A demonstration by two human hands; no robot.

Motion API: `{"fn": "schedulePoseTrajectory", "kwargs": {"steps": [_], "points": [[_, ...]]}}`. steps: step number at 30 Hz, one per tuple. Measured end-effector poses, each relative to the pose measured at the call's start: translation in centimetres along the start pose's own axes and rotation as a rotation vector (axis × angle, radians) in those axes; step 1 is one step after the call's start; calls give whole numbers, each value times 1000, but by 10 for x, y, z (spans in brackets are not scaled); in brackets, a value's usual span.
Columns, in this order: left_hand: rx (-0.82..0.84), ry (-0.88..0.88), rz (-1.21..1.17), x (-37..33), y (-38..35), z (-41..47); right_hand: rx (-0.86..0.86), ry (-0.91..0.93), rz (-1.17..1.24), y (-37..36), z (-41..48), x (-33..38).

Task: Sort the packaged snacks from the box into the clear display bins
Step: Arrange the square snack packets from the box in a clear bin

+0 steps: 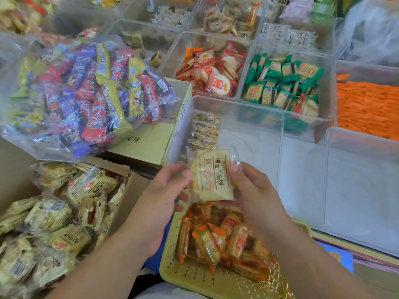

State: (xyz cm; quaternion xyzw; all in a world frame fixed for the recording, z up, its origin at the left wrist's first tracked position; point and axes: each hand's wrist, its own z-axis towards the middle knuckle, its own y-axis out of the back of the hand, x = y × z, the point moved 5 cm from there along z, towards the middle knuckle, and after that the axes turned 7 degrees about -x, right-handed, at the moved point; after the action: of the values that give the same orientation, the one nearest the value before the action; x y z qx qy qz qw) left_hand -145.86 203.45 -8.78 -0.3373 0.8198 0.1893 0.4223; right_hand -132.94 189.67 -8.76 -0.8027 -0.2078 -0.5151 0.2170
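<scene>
A pale yellow cracker packet (212, 175) is held upright between both hands just in front of a clear display bin (254, 117). My left hand (166, 190) pinches its left edge, and my right hand (252, 190) grips its right edge and bottom. Several packets of the same kind (205, 131) stand in a row against the bin's left wall. The open cardboard box (133, 190) at lower left holds many more of these yellow packets (54, 223).
A yellow perforated basket (194, 277) of orange packets sits under my hands. A big clear bag of mixed wrapped snacks (86, 93) lies on a closed carton (151, 141). Behind are bins of red (213, 72), green (282, 83) and orange (367, 108) packets.
</scene>
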Motion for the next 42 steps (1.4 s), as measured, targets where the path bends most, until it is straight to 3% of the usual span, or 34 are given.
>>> {"fn": "schedulePoseTrajectory", "kwargs": {"steps": [3,5,7,9,13,17,19,22,25,27,32,37,42], "points": [[131,10,-36,2,-12,-3,86,-54,40,-5,-6,-11],[81,0,-79,1,-12,-2,69,-13,-4,0,-6,-16],[-7,38,-152,2,-9,1,5,174,-162,12,-7,-10],[-53,96,-235,5,-5,3,68,491,-432,16,-13,2],[42,159,-161,5,-6,2,215,935,-1030,9,-18,-2],[157,193,-163,5,-15,0,186,1074,-990,6,-16,7],[112,119,-49,5,-16,11,106,1033,-945,14,-5,12],[-66,-56,396,4,-5,32,-103,831,-972,38,24,17],[76,-290,999,21,-6,43,-124,650,-1102,55,54,9],[138,-290,1175,38,-2,44,-91,588,-1200,58,72,0],[125,-285,1211,53,2,52,158,264,-1552,46,114,-46],[123,-258,1252,55,1,57,613,-39,-1465,25,116,-90],[117,-246,1228,58,3,57,607,-79,-1451,17,119,-102]]}}
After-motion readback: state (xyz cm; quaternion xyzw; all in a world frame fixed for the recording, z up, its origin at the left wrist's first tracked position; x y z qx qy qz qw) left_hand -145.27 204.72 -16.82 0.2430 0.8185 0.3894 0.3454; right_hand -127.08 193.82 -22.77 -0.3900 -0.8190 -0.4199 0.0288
